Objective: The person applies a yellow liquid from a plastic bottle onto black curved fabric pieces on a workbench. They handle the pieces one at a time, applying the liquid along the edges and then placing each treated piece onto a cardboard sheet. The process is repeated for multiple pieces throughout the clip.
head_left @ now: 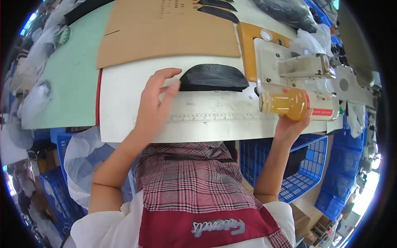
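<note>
Plaid apron (194, 177); right hand (291, 126) w/ amber bottle (285, 103), left hand (155, 101) by black piece (213, 77).

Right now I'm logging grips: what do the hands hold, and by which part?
Right hand holds a yellowish bottle on its side, gripped from below. Left hand holds nothing; fingertips touch the black piece.
</note>
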`<state>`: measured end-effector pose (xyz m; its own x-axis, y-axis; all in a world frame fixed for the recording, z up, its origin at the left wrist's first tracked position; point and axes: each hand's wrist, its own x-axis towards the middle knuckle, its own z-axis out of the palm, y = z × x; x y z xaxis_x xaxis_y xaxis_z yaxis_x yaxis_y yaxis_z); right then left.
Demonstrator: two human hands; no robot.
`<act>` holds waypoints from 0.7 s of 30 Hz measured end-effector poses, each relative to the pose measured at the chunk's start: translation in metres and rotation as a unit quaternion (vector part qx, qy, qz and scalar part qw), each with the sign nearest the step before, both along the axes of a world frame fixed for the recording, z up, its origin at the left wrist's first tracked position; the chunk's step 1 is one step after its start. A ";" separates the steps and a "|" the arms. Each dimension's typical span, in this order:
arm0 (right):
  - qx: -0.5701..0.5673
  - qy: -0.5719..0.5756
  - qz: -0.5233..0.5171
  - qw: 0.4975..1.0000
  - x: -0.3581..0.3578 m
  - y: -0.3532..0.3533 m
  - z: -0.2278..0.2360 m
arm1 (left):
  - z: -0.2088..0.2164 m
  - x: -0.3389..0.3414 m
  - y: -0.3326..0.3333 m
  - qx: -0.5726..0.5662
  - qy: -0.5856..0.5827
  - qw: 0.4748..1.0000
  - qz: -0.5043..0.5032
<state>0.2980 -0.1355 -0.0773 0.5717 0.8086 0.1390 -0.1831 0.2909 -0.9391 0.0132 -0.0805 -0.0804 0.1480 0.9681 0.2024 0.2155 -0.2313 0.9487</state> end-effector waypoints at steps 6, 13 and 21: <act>0.013 0.096 0.052 0.994 -0.014 -0.003 -0.027 | -0.007 0.016 -0.013 0.257 0.312 0.904 0.136; 0.050 0.127 0.073 0.988 -0.013 -0.005 -0.030 | -0.012 0.024 -0.014 0.309 0.355 0.861 0.194; 0.055 0.115 0.107 0.986 -0.010 -0.006 -0.033 | -0.006 0.027 -0.013 0.339 0.362 0.844 0.204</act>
